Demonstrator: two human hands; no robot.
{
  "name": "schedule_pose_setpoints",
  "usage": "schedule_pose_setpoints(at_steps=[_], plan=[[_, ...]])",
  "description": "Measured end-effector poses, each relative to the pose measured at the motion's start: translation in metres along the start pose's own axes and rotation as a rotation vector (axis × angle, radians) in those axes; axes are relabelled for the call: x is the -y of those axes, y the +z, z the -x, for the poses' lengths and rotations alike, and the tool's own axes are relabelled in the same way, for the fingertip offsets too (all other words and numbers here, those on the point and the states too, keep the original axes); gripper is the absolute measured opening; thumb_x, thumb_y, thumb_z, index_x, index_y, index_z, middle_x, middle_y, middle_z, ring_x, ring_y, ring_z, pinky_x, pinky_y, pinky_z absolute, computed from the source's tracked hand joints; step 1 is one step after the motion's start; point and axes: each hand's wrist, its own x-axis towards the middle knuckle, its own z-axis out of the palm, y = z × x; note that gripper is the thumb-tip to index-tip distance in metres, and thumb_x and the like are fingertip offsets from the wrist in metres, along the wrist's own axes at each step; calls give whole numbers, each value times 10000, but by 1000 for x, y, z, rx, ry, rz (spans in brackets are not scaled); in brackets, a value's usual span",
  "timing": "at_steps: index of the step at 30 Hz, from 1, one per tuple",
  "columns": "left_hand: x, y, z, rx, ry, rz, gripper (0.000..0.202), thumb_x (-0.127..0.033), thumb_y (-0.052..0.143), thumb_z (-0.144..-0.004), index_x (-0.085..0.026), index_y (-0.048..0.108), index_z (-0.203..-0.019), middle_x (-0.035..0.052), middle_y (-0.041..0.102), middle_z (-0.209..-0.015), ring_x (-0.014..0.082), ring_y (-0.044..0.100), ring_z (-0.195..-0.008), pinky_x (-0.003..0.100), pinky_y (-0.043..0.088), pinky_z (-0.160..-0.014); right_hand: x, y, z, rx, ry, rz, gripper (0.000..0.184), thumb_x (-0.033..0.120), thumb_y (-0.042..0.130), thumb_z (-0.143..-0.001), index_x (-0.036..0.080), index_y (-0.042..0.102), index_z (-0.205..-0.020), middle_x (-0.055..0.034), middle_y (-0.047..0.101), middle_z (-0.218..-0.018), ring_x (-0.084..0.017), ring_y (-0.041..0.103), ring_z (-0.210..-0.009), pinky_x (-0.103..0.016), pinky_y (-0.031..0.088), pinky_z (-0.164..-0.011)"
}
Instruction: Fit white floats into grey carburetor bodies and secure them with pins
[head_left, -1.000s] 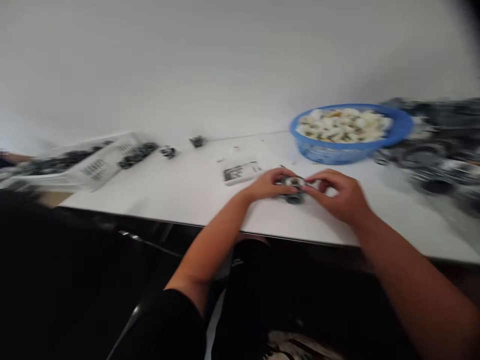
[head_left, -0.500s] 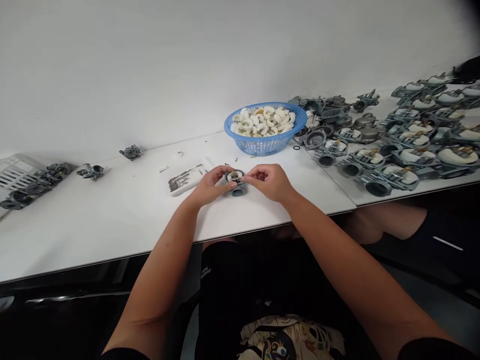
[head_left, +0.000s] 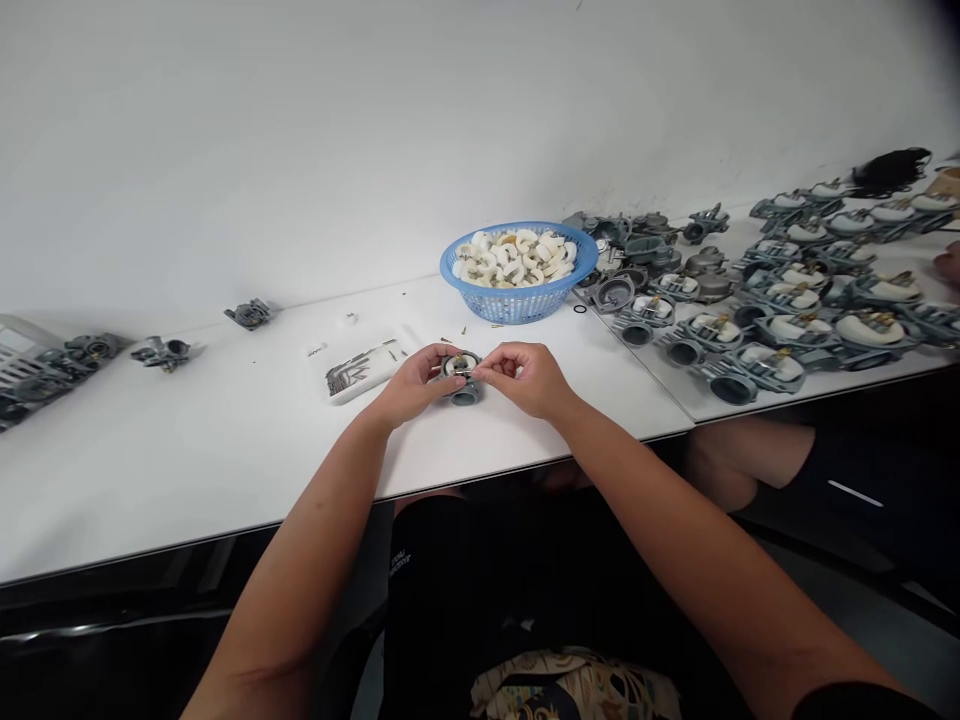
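Hands: left hand (head_left: 409, 386) and right hand (head_left: 526, 380), fingers (head_left: 484, 372) pinched closed on one carburetor (head_left: 465, 396)
Table edge (head_left: 225, 533): just in front of both hands
Basket (head_left: 517, 308): one, beyond them

A basket (head_left: 517, 308) sits at the back edge of the worktop (head_left: 225, 450) — rows of carburettors (head_left: 780, 370) fill the right end, just to its right. A carburettor (head_left: 465, 395) lies mid-worktop in front of the basket, just right of a small tray (head_left: 341, 394) of pins, while more carburettors (head_left: 161, 352) lie toward the left edge beside a crate (head_left: 19, 340).
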Motion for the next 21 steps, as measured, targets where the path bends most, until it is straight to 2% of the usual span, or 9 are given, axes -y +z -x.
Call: schedule_pose_setpoints(at_steps=[5, 11, 16, 21], plan=[[-2, 2, 0, -14, 12, -12, 484, -364, 822, -771, -182, 594, -1157, 71, 618, -1140, 162, 584, -926, 311, 480, -806, -1, 2, 0, -30, -70, 112, 154, 325, 763, -821, 173, 771, -800, 10, 596, -626, -101, 446, -568, -257, 355, -549], [-4, 0, 0, -8, 39, -29, 570, -376, 832, -761, -179, 587, -1237, 107, 625, -1211, 209, 585, -1037, 341, 501, -861, 1, 1, -3, -38, -229, 208, 104, 282, 753, -842, 199, 780, -785, 14, 620, -631, -121, 513, -634, -291, 412, -685], [-4, -2, 1, 4, 45, -31, 536, -373, 832, -769, -175, 601, -1211, 102, 625, -1190, 203, 577, -1052, 332, 496, -878, -1, -1, -2, -3, -170, 165, 81, 265, 745, -831, 191, 776, -825, 10, 623, -668, -124, 524, -652, -284, 422, -673], [-5, -4, 2, 4, 5, -9, 563, -392, 834, -767, -175, 597, -1229, 97, 623, -1157, 180, 578, -981, 334, 488, -856, -2, -2, -1, 2, -95, 133, 108, 286, 743, -824, 179, 756, -832, 11, 606, -670, -122, 513, -654, -274, 420, -654]])
